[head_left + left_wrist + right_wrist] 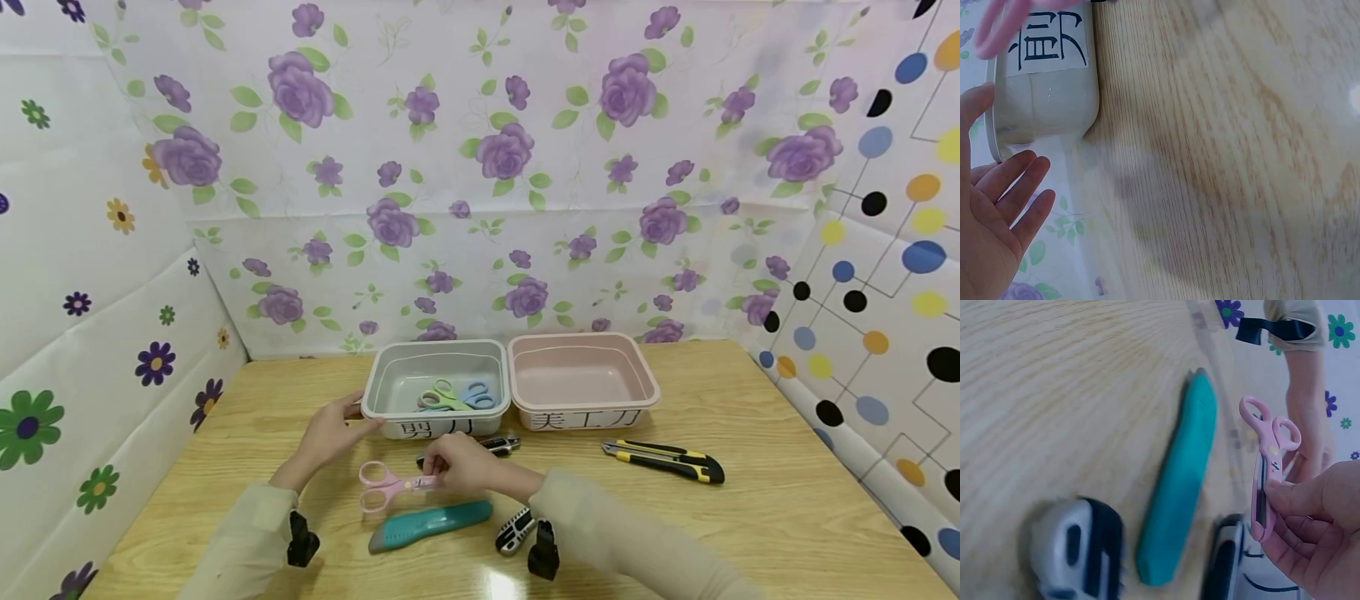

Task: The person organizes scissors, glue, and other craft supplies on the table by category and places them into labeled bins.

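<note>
My right hand (459,465) pinches pink scissors (378,486) by the blade end between thumb and fingers; the two handle loops point left. In the right wrist view the pink scissors (1269,450) show a pink cover along the blade. My left hand (327,435) is at the left front corner of a grey plastic bin (390,383). Its thumb lies at the rim and its other fingers, loosely extended, reach round the end, as the left wrist view shows. Green-handled scissors (444,396) and blue-handled scissors (477,397) lie inside the bin.
A pink bin (577,375) stands right of the grey one; both carry printed labels. Around the right hand lie a teal knife (431,525), a grey-and-black cutter (515,532) and a black cutter (501,446). Farther right is a yellow-and-black cutter (663,460). Patterned cloth surrounds the table.
</note>
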`<state>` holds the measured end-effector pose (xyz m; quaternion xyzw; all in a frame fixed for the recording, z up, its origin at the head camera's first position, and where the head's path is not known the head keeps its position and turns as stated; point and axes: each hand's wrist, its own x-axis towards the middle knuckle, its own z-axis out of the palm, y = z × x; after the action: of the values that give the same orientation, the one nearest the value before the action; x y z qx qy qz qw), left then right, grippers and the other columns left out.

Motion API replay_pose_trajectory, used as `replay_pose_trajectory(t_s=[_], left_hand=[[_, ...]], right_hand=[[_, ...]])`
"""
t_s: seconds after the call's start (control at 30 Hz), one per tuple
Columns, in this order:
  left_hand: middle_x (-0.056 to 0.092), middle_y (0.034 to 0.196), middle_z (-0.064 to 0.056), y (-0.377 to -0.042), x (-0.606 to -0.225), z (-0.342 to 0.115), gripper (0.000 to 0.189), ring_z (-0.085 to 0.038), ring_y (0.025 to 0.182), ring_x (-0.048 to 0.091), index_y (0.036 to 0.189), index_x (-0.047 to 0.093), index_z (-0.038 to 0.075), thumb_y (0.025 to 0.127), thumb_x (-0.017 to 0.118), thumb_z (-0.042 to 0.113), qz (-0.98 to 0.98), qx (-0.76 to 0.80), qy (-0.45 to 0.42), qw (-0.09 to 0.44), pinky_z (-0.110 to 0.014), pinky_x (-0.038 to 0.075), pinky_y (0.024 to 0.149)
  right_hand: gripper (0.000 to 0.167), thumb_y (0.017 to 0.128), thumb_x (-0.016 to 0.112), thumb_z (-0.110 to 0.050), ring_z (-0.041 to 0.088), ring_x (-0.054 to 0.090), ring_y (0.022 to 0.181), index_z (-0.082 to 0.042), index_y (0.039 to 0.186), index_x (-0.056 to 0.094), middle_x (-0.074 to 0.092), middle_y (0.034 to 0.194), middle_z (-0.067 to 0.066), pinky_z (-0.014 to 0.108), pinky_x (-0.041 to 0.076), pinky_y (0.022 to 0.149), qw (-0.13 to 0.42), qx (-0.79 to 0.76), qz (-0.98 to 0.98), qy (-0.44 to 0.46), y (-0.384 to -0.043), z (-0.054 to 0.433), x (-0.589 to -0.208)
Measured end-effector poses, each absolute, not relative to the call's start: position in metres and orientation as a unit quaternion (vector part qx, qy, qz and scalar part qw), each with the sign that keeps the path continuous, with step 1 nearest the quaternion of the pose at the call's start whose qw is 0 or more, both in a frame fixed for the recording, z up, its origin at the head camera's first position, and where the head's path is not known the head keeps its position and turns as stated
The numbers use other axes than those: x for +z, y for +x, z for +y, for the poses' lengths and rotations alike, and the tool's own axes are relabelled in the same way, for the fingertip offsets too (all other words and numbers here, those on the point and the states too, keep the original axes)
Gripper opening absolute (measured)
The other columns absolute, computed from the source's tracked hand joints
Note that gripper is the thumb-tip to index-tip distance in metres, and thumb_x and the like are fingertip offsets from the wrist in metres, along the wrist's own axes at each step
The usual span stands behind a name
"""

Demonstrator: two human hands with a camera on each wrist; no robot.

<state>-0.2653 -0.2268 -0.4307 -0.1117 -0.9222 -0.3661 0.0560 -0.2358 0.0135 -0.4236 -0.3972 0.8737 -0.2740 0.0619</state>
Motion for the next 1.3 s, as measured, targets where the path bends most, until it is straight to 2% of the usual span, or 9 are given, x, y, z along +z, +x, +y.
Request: replay_pose_trajectory(t_s=[0.3,0.5,0.77,0.97,1.13,1.3], left_hand=[[0.061,0.110,-0.024,-0.265,-0.429,-0.226,0.071,-0.036,0.100,0.060,0.131,0.042,-0.007,0.081,0.067,0.036,-0.924,-0.359,-0.116,0.070,-0.049,0.047,0.081],[0.061,0.110,-0.023,-0.267,-0.429,-0.226,0.070,-0.035,0.101,0.059,0.132,0.042,-0.006,0.081,0.067,0.036,-0.925,-0.356,-0.116,0.063,-0.050,0.045,0.084],[0.062,0.110,-0.020,-0.267,-0.432,-0.228,0.069,-0.033,0.099,0.060,0.131,0.044,-0.004,0.081,0.067,0.038,-0.924,-0.358,-0.115,0.069,-0.048,0.046,0.081],[0.062,0.110,-0.019,-0.267,-0.433,-0.229,0.067,-0.032,0.098,0.060,0.131,0.044,-0.004,0.083,0.064,0.039,-0.925,-0.353,-0.122,0.070,-0.048,0.047,0.080],[0.062,0.111,-0.021,-0.267,-0.433,-0.228,0.073,-0.033,0.101,0.060,0.133,0.042,-0.003,0.082,0.064,0.043,-0.928,-0.351,-0.112,0.062,-0.047,0.047,0.081],[0.062,0.111,-0.020,-0.267,-0.432,-0.228,0.076,-0.032,0.101,0.060,0.134,0.041,-0.003,0.080,0.065,0.045,-0.928,-0.351,-0.112,0.057,-0.046,0.048,0.080]], right_hand=[[0.013,0.071,0.064,0.009,0.006,0.054,0.064,-0.004,0.076,0.066,0.063,0.071,0.005,0.011,0.042,0.059,0.066,-0.281,0.860,-0.421,-0.243,0.024,-0.398],[0.012,0.074,0.065,0.007,0.006,0.054,0.065,-0.005,0.076,0.065,0.062,0.072,0.004,0.013,0.043,0.060,0.063,-0.283,0.859,-0.421,-0.247,0.030,-0.383],[0.014,0.076,0.063,0.009,0.010,0.058,0.070,-0.004,0.083,0.066,0.063,0.076,0.004,0.015,0.045,0.062,0.078,-0.290,0.861,-0.410,-0.254,0.035,-0.371],[0.012,0.074,0.063,0.010,0.012,0.057,0.068,-0.001,0.080,0.066,0.063,0.075,0.008,0.015,0.044,0.062,0.064,-0.290,0.863,-0.409,-0.262,0.038,-0.363],[0.013,0.072,0.063,0.010,0.011,0.055,0.066,-0.001,0.078,0.065,0.063,0.074,0.008,0.015,0.045,0.062,0.048,-0.284,0.871,-0.398,-0.269,0.041,-0.355],[0.011,0.073,0.063,0.009,0.011,0.057,0.066,0.000,0.078,0.066,0.065,0.073,0.008,0.015,0.046,0.061,0.045,-0.288,0.873,-0.391,-0.272,0.044,-0.350]])
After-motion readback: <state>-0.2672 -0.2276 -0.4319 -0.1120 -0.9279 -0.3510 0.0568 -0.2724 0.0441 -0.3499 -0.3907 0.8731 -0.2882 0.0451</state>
